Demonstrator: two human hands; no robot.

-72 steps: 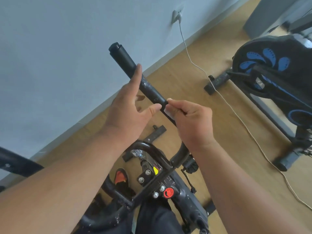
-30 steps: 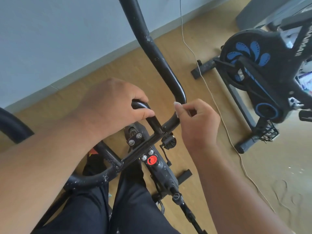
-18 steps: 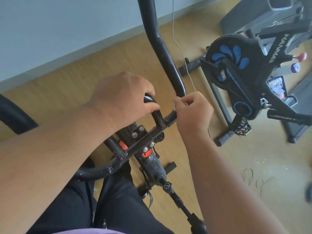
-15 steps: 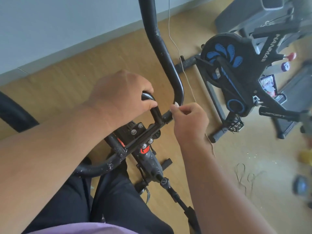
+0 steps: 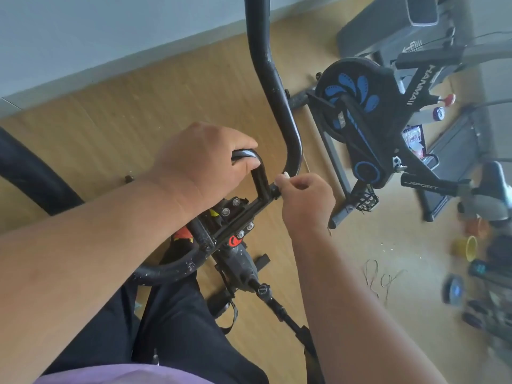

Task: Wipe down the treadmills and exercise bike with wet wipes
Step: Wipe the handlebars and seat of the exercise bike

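I sit at a black exercise bike whose handlebar [image 5: 273,87] curves up the middle of the head view. My left hand [image 5: 205,164] is wrapped around the small inner loop grip [image 5: 250,159] of the bar. My right hand [image 5: 303,202] pinches a small white wet wipe [image 5: 285,176], mostly hidden in the fingers, against the bar's base where the curved tube meets the crossbar. Bolts and a red knob [image 5: 235,241] sit on the stem below.
A second black and blue exercise bike [image 5: 363,120] stands to the right on the wooden floor. A treadmill [image 5: 401,26] lies at the top right. Small items, a yellow cup [image 5: 468,248] among them, are scattered at the right edge. A pale wall [image 5: 97,31] runs behind.
My right hand with the wipe has slid down the handlebar tube from its upper part to its base. My left hand closed around the inner loop grip. The view swung rightward.
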